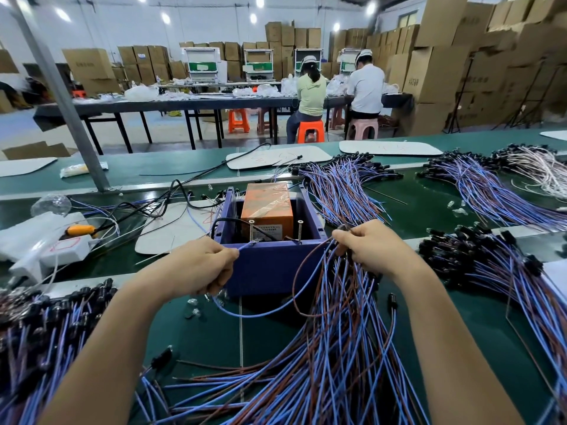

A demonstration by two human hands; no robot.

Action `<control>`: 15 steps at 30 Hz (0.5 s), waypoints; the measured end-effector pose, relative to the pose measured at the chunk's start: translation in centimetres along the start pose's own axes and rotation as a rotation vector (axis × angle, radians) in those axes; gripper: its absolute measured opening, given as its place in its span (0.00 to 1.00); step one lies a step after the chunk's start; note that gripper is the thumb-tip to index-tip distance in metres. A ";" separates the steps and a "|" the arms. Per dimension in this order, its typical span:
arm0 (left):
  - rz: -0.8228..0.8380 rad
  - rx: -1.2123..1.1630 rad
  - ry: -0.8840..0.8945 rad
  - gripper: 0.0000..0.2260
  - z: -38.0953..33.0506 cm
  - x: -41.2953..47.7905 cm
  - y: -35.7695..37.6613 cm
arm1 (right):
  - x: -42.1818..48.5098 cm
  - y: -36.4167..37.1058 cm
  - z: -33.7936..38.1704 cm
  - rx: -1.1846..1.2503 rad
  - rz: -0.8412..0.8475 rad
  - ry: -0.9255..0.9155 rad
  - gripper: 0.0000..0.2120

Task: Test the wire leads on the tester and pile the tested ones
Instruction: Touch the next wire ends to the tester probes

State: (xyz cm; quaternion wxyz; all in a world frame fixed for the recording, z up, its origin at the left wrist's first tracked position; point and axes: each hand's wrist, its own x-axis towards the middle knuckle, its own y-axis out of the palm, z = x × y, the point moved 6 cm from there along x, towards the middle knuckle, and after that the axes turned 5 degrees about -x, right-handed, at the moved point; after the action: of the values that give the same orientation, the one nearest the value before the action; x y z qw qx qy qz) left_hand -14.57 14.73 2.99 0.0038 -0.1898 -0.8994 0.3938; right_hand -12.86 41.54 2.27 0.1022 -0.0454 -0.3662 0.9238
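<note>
At the lower left, a pile point(46, 326) of leads with black ends is spread on the green belt point(199, 332); it is judged, not seen, to be the tested heap. Left of centre, the left hand point(196, 268) is curled, and a blue wire point(245, 246) is pinched between its thumb and forefinger. The wire's free end runs up and to the right from the fingertips, on a line aimed at the left screw point(251, 230). Whether tip and screw are touching cannot be told. The coming move is judged to turn on this short approach, and the left hand is the nearer one.

At centre, a blue box point(270, 268) is seen, open at the top. The orange tester point(267, 210) is held inside it, a black cable point(233, 220) is led in, and both screws are stood at the near rim. A brown wire point(295, 277) is looped down from beside the right screw point(299, 230).

Right of centre, the right hand point(371, 246) is closed round a bundle point(337, 348) of leads, judged untested, which is fanned toward the bottom of the frame. Further right, a second pile point(491, 265) is laid.
</note>
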 end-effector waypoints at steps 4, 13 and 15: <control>0.172 0.022 -0.023 0.23 -0.5 -0.6 1.5 | 0.2 0.0 -0.2 0.033 -0.116 0.000 0.23; 0.372 -0.042 -0.032 0.18 -1.3 -1.7 2.8 | 0.8 -0.2 -1.1 0.061 -0.203 0.014 0.15; 0.476 -0.028 -0.001 0.18 -1.3 -2.2 2.8 | 0.9 0.2 -1.3 0.067 -0.124 0.009 0.11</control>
State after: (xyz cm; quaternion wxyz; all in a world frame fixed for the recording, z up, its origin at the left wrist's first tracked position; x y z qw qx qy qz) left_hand -11.36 16.58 2.22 -0.0922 -0.3962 -0.8348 0.3710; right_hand -13.52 42.51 1.16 0.1625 -0.0232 -0.3370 0.9271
